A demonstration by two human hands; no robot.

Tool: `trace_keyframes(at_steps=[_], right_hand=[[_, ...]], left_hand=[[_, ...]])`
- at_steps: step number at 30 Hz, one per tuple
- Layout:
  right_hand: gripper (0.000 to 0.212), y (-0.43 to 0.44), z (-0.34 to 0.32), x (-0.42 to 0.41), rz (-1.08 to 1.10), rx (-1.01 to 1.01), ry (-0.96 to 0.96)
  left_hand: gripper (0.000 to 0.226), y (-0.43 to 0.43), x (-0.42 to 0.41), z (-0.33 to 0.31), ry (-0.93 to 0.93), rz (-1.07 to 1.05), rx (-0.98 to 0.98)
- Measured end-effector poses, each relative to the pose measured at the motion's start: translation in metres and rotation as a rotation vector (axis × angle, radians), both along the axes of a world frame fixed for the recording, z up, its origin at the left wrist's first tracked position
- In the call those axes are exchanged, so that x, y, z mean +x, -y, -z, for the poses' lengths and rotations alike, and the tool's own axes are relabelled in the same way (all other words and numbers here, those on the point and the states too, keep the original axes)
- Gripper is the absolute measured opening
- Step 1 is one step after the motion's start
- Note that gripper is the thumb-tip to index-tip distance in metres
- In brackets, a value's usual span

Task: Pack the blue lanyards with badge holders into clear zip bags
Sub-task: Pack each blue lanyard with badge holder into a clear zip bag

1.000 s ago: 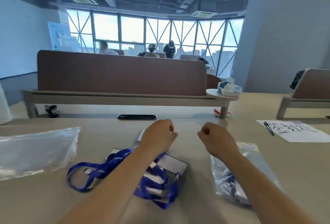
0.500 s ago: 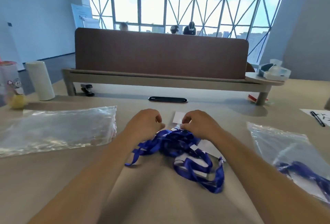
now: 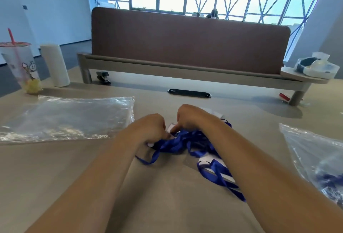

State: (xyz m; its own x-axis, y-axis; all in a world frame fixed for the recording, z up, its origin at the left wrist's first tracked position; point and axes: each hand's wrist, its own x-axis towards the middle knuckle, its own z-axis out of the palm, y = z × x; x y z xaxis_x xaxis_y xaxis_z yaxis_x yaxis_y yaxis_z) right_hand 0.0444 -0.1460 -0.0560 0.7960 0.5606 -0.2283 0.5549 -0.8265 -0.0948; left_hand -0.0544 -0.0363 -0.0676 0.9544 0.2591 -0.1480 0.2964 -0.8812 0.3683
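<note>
A brown divider screen (image 3: 185,39) closes off the far side of the worktop (image 3: 167,205). Along its foot stand one drink cup (image 3: 20,65) with a red straw, one white roll (image 3: 55,65) and one stapler (image 3: 103,76). A flat clear zip bag (image 3: 70,117) lies to the left. A second bag (image 3: 315,154), already holding blue strap, lies to the right.

Between them sits the tangle of blue lanyards (image 3: 185,140) with white badge holders (image 3: 211,160); the number of lanyards cannot be counted. The right forearm hides part of it. The left hand (image 3: 150,128) and right hand (image 3: 191,117) each have a curled grip pinching the far end of the tangle.

Half a second ago the hands were a little apart; now they almost touch, and the bundle is bunched tighter.
</note>
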Motion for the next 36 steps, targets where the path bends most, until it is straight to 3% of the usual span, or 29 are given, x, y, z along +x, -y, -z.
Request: trace_keyframes(at_steps=[4, 9, 14, 17, 21, 26, 29, 32, 36], right_hand=[[0.044, -0.006, -0.005, -0.005, -0.053, -0.148, 0.019], [0.045, -0.005, -0.004, -0.003, -0.091, -0.126, -0.007], [0.028, 0.004, -0.01, -0.001, -0.1, 0.147, -0.053], [0.019, 0.007, -0.014, 0.004, -0.079, 0.371, 0.019], [0.014, 0.009, -0.026, 0.005, -0.126, 0.524, 0.023], [0.011, 0.007, -0.04, -0.003, -0.188, 0.609, 0.052], [0.009, 0.006, -0.044, -0.008, -0.163, 0.659, 0.115], [0.021, 0.009, -0.044, -0.009, -0.081, 0.705, 0.15], [0.028, 0.016, -0.037, -0.015, -0.009, 0.639, 0.151]], left_hand=[[0.042, 0.003, -0.002, 0.003, 0.004, 0.02, 0.062], [0.051, 0.004, 0.0, 0.008, 0.032, 0.009, 0.079], [0.052, 0.006, 0.001, 0.009, 0.074, 0.002, 0.014], [0.055, 0.001, 0.005, 0.007, 0.138, -0.022, -0.103], [0.045, -0.005, 0.007, -0.001, 0.322, -0.119, -0.315], [0.014, -0.005, 0.008, -0.011, 0.437, -0.172, -0.358], [0.012, -0.009, 0.007, -0.016, 0.464, -0.201, -0.362], [0.006, -0.015, 0.002, -0.021, 0.505, -0.241, -0.417], [0.015, -0.02, -0.007, -0.023, 0.523, -0.293, -0.444]])
